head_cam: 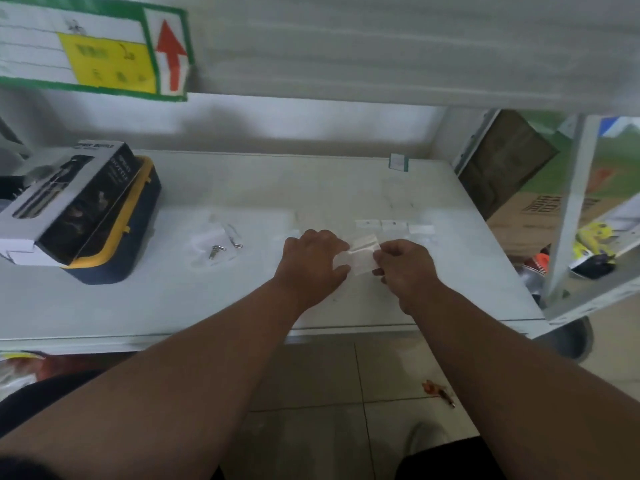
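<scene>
Looked down first on tiled floor (311, 375), with an orange-red scrap (438, 393) on it, too small to identify. Above that, met the front edge of a white worktable (138, 306).

Pinched a small clear zip bag (360, 259) from both sides, right of the table's centre, resting on the top or held just off it, impossible to say which. Closed the thumb and curled fingers of the left hand (313, 261) on the left edge. Nipped the right edge near the seal strip with the fingertips of the right hand (403, 268).

Judged the bag as near weightless, limp, slick film, prone to crumple or slip. Best taken at the stiffer zip strip or the side seams, with a light pinch rather than a squeeze. Could not make out any contents, nor the state of the seal, through the blur and the covering fingers.

Farther left, noted loose clear bags (207, 239) with small metal clips (216, 251), exact kind hard to make out. Just beyond the hands, passed a row of flat little bags (394, 226), nearly lost against the white top. At far left, found a boxed spray bottle (69, 202) resting on a navy-and-yellow case (138, 244), largely covered. Farther back, picked out a small green-edged label (398, 162), then a sign with a red arrow (171, 53), cut off at the frame, print unreadable.
</scene>
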